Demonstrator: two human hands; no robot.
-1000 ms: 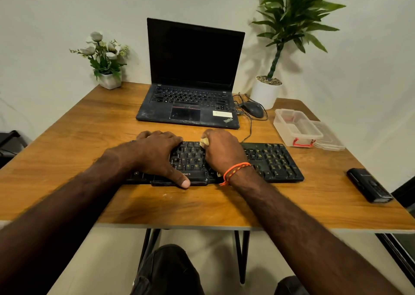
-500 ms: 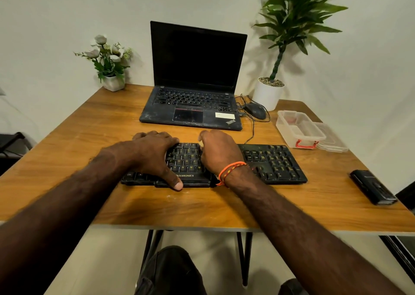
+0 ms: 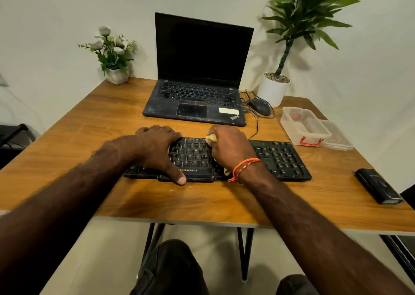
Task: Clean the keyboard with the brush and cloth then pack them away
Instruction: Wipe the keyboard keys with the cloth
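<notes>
The left hand (image 3: 157, 151) lies on the left part of the flat black plastic keyboard (image 3: 278, 157), fingers nearly straight and close together over its far edge, thumb stretched to the near edge; it appears to be pinning the board down. If that pressure eases, the light, smooth board could skid on the glossy wood-grain table (image 3: 89, 124) under the rubbing. To the right of those fingers is a bare patch of ridged, yellow-lettered keys. Next comes the right hand (image 3: 231, 148), fingers curled round a small pale yellow cloth (image 3: 211, 138), soft and bunched, of which only a tuft shows above the knuckles. Rubbing hard could snag the cloth on a keycap edge and lift it, or push grit down between the keys. The brush cannot be picked out with certainty; a black oblong object (image 3: 377, 185) lies well to the right of the fingers. Beyond them to the right stands a clear, rectangular plastic box with red clips (image 3: 289, 126), open, likely for packing away.
</notes>
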